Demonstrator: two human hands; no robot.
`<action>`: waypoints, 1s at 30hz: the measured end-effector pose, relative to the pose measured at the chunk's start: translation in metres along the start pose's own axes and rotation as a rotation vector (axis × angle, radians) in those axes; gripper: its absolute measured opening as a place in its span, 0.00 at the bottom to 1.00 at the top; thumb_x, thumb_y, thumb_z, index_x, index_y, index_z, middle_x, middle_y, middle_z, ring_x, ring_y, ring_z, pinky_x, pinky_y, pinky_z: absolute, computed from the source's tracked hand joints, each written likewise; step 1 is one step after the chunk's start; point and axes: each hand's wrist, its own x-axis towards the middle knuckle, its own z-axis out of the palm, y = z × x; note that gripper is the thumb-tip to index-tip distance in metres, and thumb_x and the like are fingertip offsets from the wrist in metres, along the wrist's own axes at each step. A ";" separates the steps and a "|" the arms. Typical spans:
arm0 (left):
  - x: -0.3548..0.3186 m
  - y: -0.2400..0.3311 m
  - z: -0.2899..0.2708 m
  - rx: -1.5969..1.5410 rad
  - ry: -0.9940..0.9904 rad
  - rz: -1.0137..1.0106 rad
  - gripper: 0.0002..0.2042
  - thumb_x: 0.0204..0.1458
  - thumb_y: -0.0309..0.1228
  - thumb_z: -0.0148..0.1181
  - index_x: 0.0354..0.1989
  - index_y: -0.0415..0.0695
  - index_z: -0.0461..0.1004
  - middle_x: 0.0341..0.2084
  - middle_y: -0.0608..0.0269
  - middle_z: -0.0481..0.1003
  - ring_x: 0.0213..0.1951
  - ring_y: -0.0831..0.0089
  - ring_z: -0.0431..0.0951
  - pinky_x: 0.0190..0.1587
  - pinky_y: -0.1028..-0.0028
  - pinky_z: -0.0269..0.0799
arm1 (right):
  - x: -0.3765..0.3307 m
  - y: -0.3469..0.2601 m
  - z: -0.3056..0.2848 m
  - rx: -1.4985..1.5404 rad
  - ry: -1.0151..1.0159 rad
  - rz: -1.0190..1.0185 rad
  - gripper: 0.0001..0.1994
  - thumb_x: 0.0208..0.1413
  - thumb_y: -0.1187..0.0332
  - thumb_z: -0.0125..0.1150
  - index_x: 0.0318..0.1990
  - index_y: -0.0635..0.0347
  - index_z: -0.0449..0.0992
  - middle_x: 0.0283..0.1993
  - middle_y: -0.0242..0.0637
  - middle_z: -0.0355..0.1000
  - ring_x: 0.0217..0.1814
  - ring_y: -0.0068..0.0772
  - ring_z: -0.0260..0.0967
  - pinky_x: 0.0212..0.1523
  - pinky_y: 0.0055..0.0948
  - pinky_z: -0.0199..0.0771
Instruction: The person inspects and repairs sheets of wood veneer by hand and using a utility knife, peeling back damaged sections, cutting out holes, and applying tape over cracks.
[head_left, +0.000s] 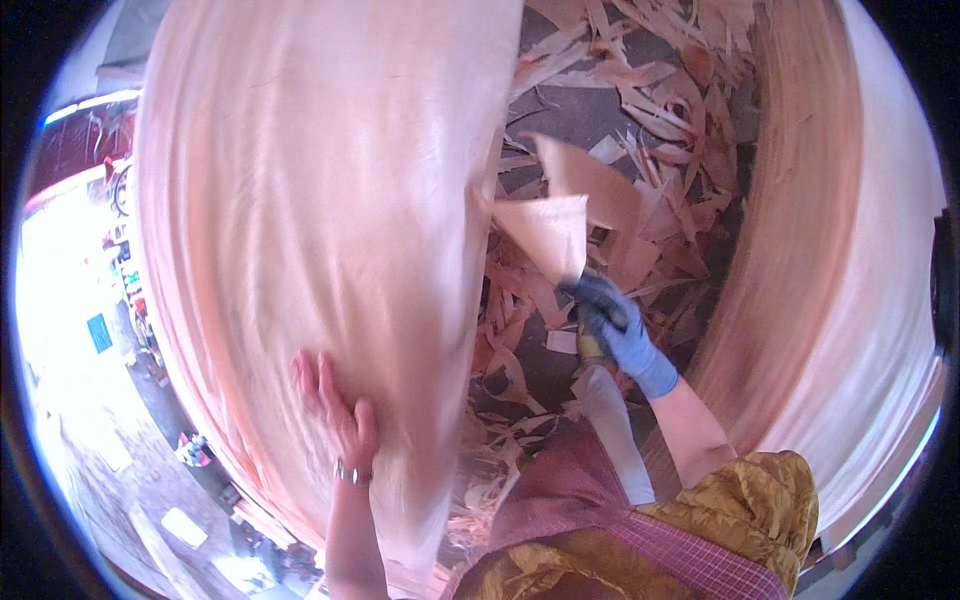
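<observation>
Veneer sheet [300, 200] steadied by flat, open bare left hand [335, 410]; gloved right hand [615, 325], right of sheet, grips trimmed offcut [550, 230] and yellow-handled tool [590, 345]. Trimming apparently underway; discarding offcut seems next.

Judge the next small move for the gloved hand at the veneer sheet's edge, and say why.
Probably pull the torn flap away from the large veneer sheet: the gloved right hand pinches it, it hangs partly off the edge, and the bare left hand braces the sheet flat.
</observation>
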 end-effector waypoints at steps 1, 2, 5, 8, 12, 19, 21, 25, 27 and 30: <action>0.000 0.005 -0.005 -0.081 0.000 -0.039 0.34 0.58 0.50 0.47 0.69 0.40 0.57 0.69 0.43 0.51 0.71 0.46 0.47 0.71 0.48 0.40 | -0.019 -0.023 0.009 -0.127 -0.055 -0.052 0.22 0.64 0.59 0.51 0.61 0.59 0.71 0.56 0.43 0.69 0.52 0.35 0.71 0.51 0.32 0.74; 0.006 0.012 -0.013 -0.157 0.000 -0.073 0.34 0.57 0.48 0.50 0.68 0.40 0.58 0.69 0.44 0.52 0.71 0.47 0.48 0.71 0.49 0.41 | -0.034 -0.038 0.016 -0.197 -0.126 -0.132 0.22 0.63 0.61 0.50 0.62 0.58 0.71 0.57 0.45 0.68 0.54 0.39 0.70 0.54 0.34 0.72; 0.018 0.081 -0.046 -0.316 0.020 0.141 0.34 0.53 0.48 0.59 0.65 0.41 0.62 0.66 0.47 0.59 0.68 0.49 0.56 0.69 0.51 0.46 | -0.088 -0.079 0.041 -0.392 -0.373 -0.180 0.26 0.56 0.63 0.53 0.64 0.54 0.69 0.59 0.52 0.66 0.61 0.56 0.65 0.62 0.42 0.66; 0.021 0.142 -0.090 -0.206 -0.170 0.324 0.25 0.48 0.50 0.64 0.49 0.44 0.75 0.49 0.54 0.76 0.57 0.59 0.71 0.65 0.55 0.55 | -0.142 -0.093 0.074 -0.650 -0.461 -0.313 0.29 0.52 0.64 0.55 0.65 0.51 0.68 0.60 0.51 0.66 0.61 0.55 0.65 0.63 0.43 0.65; -0.026 0.113 -0.107 -0.425 -0.558 0.246 0.13 0.49 0.41 0.66 0.33 0.42 0.79 0.26 0.61 0.78 0.36 0.71 0.78 0.49 0.66 0.69 | -0.187 -0.137 0.099 -0.755 -0.577 -0.326 0.27 0.49 0.69 0.57 0.61 0.49 0.71 0.59 0.48 0.68 0.62 0.52 0.65 0.64 0.45 0.65; -0.145 0.055 -0.198 -0.736 -0.499 0.362 0.08 0.53 0.32 0.63 0.33 0.40 0.78 0.22 0.60 0.77 0.26 0.72 0.76 0.33 0.72 0.72 | -0.210 -0.243 0.192 -0.673 -0.483 -0.526 0.29 0.50 0.74 0.65 0.63 0.49 0.69 0.63 0.43 0.66 0.43 0.44 0.74 0.46 0.35 0.76; -0.176 0.042 -0.227 -0.670 -0.390 0.472 0.07 0.53 0.31 0.62 0.35 0.40 0.78 0.23 0.59 0.77 0.26 0.69 0.76 0.33 0.71 0.71 | -0.209 -0.256 0.237 -0.616 -0.655 -0.687 0.31 0.49 0.73 0.67 0.64 0.49 0.68 0.63 0.42 0.66 0.41 0.42 0.74 0.45 0.35 0.76; -0.238 0.009 -0.286 -0.557 -0.421 0.354 0.08 0.53 0.29 0.55 0.37 0.40 0.77 0.24 0.55 0.75 0.25 0.63 0.74 0.33 0.67 0.70 | -0.221 -0.259 0.303 -0.839 -0.858 -0.549 0.29 0.49 0.73 0.67 0.61 0.53 0.70 0.49 0.43 0.74 0.41 0.41 0.74 0.47 0.35 0.75; -0.268 -0.012 -0.293 -0.643 -0.337 0.268 0.08 0.53 0.29 0.54 0.37 0.40 0.76 0.23 0.56 0.75 0.25 0.65 0.73 0.32 0.68 0.69 | -0.231 -0.255 0.327 -0.879 -0.930 -0.721 0.27 0.48 0.72 0.67 0.59 0.54 0.72 0.42 0.43 0.74 0.42 0.41 0.74 0.46 0.36 0.75; -0.304 -0.035 -0.304 -0.686 -0.278 0.182 0.09 0.52 0.29 0.54 0.38 0.40 0.77 0.22 0.58 0.74 0.24 0.68 0.71 0.32 0.69 0.69 | -0.242 -0.248 0.361 -0.811 -1.019 -0.718 0.23 0.49 0.72 0.69 0.55 0.57 0.74 0.40 0.38 0.74 0.40 0.33 0.73 0.43 0.32 0.76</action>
